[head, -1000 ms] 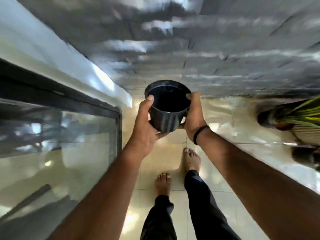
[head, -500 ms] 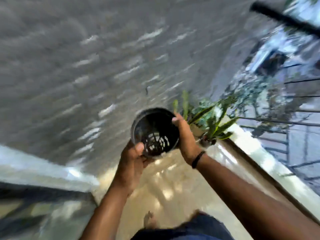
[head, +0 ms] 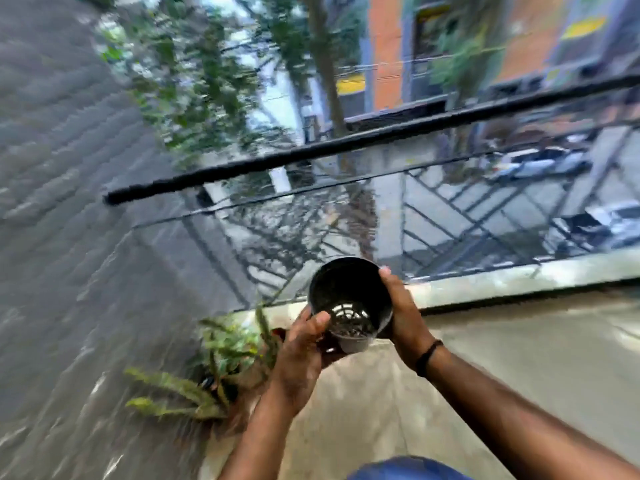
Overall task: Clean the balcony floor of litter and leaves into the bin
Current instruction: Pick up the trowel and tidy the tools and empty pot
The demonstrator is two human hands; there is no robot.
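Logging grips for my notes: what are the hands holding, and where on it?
Both hands, left and right, hold the empty black plastic plant pot by opposite sides near its rim.

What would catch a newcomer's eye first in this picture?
The black pot, held low in the middle by the left hand and right hand, its slotted bottom showing. Behind it a black railing runs across over a street. A green plant sits lower left by the wall.
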